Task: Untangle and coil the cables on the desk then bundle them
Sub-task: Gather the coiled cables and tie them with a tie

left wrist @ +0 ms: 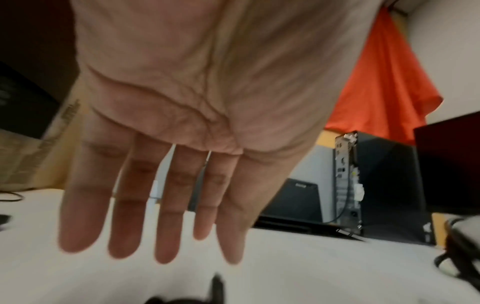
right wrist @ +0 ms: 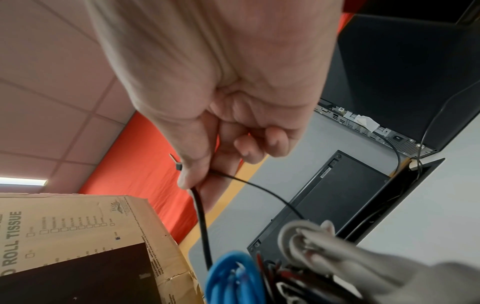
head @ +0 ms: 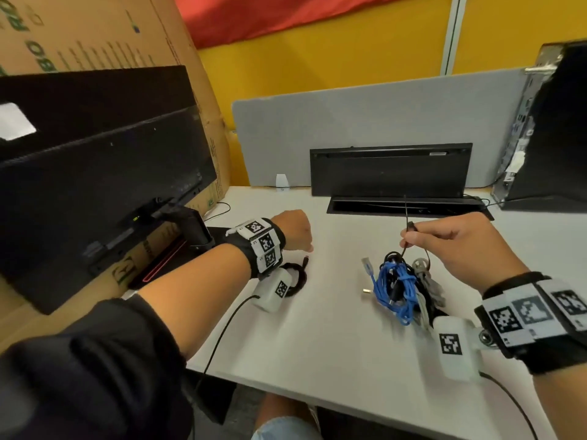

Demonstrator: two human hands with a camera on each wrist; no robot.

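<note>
A bundle of cables lies on the white desk (head: 317, 344): a blue cable (head: 394, 287) (right wrist: 228, 273), a grey cable (head: 425, 274) (right wrist: 306, 236) and black ones among them. My right hand (head: 409, 238) (right wrist: 197, 181) hovers just above it and pinches a thin black cable tie (head: 407, 217) (right wrist: 201, 222) that loops down into the bundle. To the left, a small coiled black cable (head: 297, 276) lies half hidden under my left wrist. My left hand (head: 293, 230) (left wrist: 166, 205) hovers over the desk beyond that coil, fingers straight, holding nothing.
A black monitor (head: 95, 185) and cardboard boxes (head: 95, 30) fill the left. At the back stand a raised black cable-tray lid (head: 390, 169) over its slot (head: 406, 206), a grey divider (head: 349, 122) and a PC tower (head: 552, 122) at the right.
</note>
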